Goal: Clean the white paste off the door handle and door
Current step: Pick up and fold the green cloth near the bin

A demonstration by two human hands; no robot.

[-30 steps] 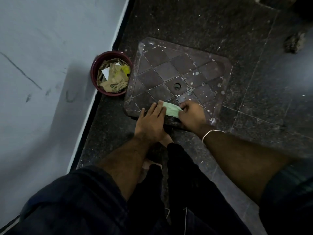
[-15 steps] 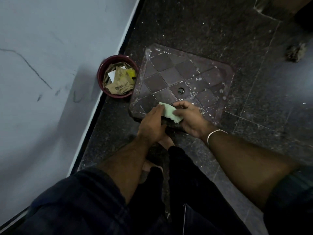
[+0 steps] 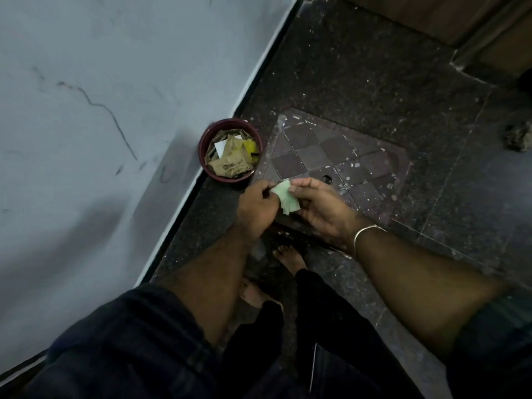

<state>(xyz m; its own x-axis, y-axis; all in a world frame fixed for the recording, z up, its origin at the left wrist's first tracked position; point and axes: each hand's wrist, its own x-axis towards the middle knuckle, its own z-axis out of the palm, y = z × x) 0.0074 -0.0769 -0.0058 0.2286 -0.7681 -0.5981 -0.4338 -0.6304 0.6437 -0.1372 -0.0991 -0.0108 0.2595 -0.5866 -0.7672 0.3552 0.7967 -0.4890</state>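
A small pale green cloth (image 3: 286,197) is held between both hands in mid-air above the dark floor. My left hand (image 3: 256,210) pinches its left edge with closed fingers. My right hand (image 3: 322,208), with a metal bangle at the wrist, grips the cloth's upper right side between thumb and fingers. Part of a brown wooden door (image 3: 449,15) shows at the top right corner. No door handle is in view.
A dark red bin (image 3: 210,171) full of crumpled paper stands against the grey wall (image 3: 86,110). A square brown checkered mat (image 3: 383,156), flecked with white, lies on the speckled dark floor beyond my hands. My bare feet (image 3: 288,257) stand below them. A dark clump (image 3: 518,138) lies at far right.
Both hands have lifted the green cloth off the mat's near edge and brought it up toward me. The view has risen and tilted, showing the door at top right.
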